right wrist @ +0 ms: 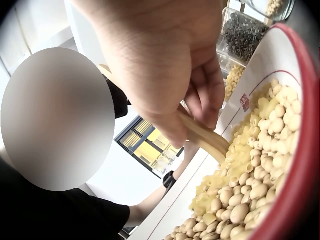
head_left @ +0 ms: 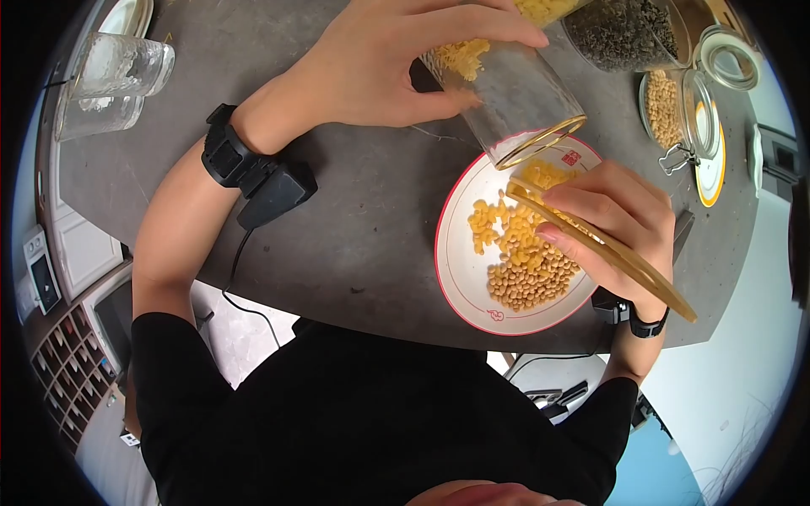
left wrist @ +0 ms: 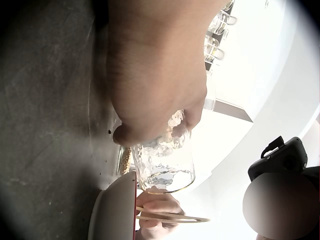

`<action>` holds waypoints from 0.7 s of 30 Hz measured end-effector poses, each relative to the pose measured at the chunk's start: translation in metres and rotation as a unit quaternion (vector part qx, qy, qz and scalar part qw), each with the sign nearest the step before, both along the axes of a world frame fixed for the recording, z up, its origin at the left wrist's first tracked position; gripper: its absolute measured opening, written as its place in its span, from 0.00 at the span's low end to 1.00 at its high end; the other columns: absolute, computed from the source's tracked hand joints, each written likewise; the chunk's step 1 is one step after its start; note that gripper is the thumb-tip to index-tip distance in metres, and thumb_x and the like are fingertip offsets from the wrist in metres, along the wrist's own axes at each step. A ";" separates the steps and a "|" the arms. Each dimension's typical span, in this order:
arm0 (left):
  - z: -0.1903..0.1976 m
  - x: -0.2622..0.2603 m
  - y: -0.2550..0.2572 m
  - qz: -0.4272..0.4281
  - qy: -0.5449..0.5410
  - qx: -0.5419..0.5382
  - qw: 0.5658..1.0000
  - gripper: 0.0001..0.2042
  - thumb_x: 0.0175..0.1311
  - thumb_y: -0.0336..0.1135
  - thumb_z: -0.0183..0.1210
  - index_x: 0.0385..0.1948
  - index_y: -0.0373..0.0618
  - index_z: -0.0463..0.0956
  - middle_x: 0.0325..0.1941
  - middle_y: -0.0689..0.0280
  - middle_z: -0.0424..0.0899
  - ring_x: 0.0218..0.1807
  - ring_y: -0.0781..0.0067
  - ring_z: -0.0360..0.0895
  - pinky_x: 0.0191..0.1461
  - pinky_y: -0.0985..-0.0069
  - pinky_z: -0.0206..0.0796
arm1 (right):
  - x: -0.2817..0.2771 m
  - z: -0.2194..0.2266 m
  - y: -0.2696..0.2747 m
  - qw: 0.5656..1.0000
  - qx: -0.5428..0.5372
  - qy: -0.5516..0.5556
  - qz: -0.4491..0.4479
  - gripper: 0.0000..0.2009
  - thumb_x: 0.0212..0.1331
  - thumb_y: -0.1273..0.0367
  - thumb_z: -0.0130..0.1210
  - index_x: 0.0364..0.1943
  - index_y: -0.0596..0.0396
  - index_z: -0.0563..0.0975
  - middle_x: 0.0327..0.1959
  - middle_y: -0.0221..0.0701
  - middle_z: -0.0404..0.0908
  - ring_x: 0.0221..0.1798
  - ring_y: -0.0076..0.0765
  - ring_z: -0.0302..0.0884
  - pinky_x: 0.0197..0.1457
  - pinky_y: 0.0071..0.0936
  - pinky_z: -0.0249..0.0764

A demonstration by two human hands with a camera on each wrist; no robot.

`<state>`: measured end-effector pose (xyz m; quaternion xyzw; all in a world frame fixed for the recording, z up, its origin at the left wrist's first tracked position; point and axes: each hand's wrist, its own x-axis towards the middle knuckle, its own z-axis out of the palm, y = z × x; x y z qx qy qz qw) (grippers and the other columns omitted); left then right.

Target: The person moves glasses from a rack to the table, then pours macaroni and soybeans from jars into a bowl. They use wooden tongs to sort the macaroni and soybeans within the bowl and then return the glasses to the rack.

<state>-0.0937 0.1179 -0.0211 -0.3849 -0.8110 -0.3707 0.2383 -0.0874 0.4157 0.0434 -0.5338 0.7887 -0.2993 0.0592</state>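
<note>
My left hand [head_left: 371,63] grips a clear gold-rimmed glass [head_left: 527,105], tilted with its mouth over the bowl; yellow pasta lies toward its base. Between the fingers of my right hand [head_left: 620,228] are wooden tongs [head_left: 624,257], whose tips reach over the white red-rimmed bowl [head_left: 460,282]. In the right wrist view the tongs [right wrist: 207,142] touch or nearly touch the small yellow pasta [right wrist: 240,145], which lies beside pale beans [right wrist: 240,212]. The left wrist view shows the glass [left wrist: 165,165] above the bowl's edge, held by my left hand [left wrist: 155,75].
Beyond the bowl stand a container of dark dried leaves [head_left: 624,34], an open clip-top jar of beans [head_left: 666,110] and a yellow-rimmed plate [head_left: 711,160]. At the far left are clear glasses [head_left: 126,67]. A cable [head_left: 236,270] hangs from the left wrist over the table edge.
</note>
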 end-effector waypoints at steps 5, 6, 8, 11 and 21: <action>0.000 0.000 0.000 0.001 -0.002 0.001 1.000 0.30 0.53 0.32 0.70 0.62 0.51 0.78 0.59 0.60 0.79 0.60 0.55 0.75 0.66 0.59 0.67 | 0.000 0.003 0.002 1.000 -0.024 0.005 0.009 0.16 0.45 0.67 0.75 0.37 0.60 0.85 0.32 0.36 0.84 0.29 0.38 0.82 0.30 0.29 0.74; 0.000 0.000 0.000 -0.001 0.001 0.000 1.000 0.30 0.52 0.32 0.70 0.62 0.51 0.78 0.59 0.60 0.79 0.60 0.55 0.75 0.65 0.59 0.67 | 0.000 0.006 0.004 0.999 -0.038 -0.002 0.009 0.16 0.47 0.66 0.75 0.38 0.60 0.85 0.32 0.37 0.84 0.29 0.38 0.82 0.30 0.29 0.73; 0.001 -0.002 0.000 -0.004 0.007 -0.001 1.000 0.30 0.52 0.32 0.70 0.63 0.51 0.78 0.59 0.60 0.79 0.60 0.55 0.75 0.65 0.59 0.67 | -0.001 0.011 0.004 0.999 -0.051 -0.007 0.010 0.16 0.50 0.65 0.75 0.39 0.60 0.84 0.32 0.38 0.84 0.29 0.38 0.82 0.30 0.29 0.73; 0.002 0.001 -0.001 -0.005 -0.002 0.000 1.000 0.30 0.52 0.31 0.70 0.62 0.51 0.78 0.59 0.60 0.79 0.60 0.55 0.75 0.65 0.59 0.67 | -0.003 0.011 0.008 0.982 -0.184 0.033 0.014 0.20 0.50 0.61 0.75 0.40 0.63 0.83 0.33 0.45 0.84 0.29 0.39 0.83 0.26 0.28 0.75; 0.003 -0.001 0.000 0.004 -0.003 -0.009 1.000 0.29 0.52 0.32 0.71 0.61 0.50 0.79 0.58 0.60 0.79 0.59 0.54 0.75 0.65 0.59 0.67 | 0.003 0.013 -0.002 0.998 -0.032 0.037 -0.038 0.15 0.44 0.66 0.77 0.33 0.58 0.84 0.28 0.33 0.83 0.27 0.38 0.82 0.29 0.31 0.76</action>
